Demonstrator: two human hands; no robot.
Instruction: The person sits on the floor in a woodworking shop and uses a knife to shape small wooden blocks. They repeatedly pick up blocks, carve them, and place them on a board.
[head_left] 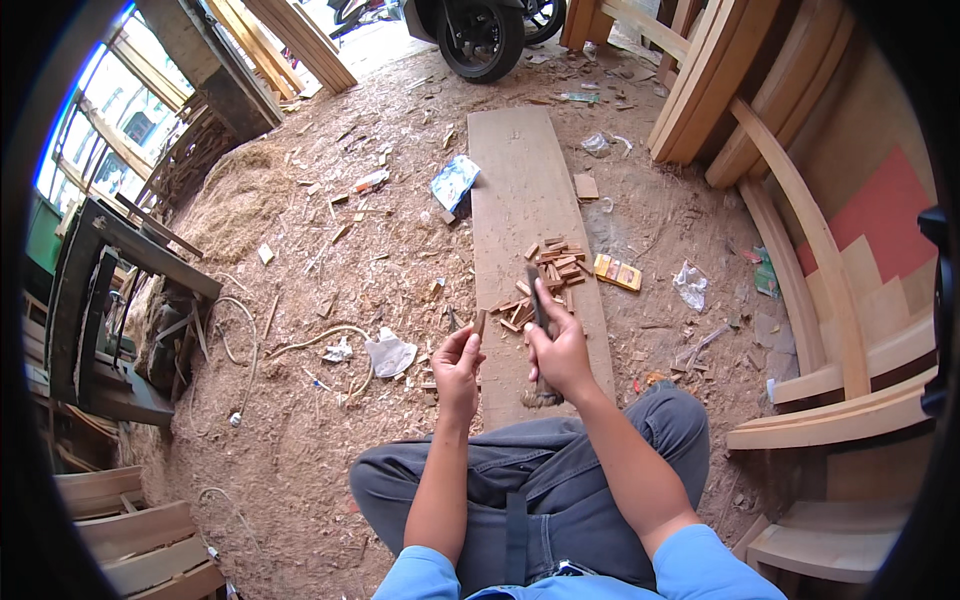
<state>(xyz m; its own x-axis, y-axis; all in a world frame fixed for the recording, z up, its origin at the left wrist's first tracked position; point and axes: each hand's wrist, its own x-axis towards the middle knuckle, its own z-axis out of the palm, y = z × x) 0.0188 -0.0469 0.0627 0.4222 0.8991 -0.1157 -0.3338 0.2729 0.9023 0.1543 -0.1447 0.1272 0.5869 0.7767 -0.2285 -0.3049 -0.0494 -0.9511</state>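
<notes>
My left hand [458, 365] grips a small brown wood piece [479, 324], held upright near the left side of a long wooden board [515, 160]. My right hand [555, 345] is closed around a long dark tool [537, 300], which looks like a chisel; its lower end is frayed and pale. A pile of small wooden blocks [560, 262] lies on the board behind my hands. A yellow packet [618, 272] lies just right of the board. My crossed legs [400, 480] are at the board's near end.
Sawdust and scraps cover the floor [300, 410], with white cloth [390, 355] and cords at left. A dark frame [90, 280] stands far left. Curved timbers [840, 290] lean at right. A motorbike wheel [478, 40] stands beyond the board; a blue packet [455, 182] lies beside it.
</notes>
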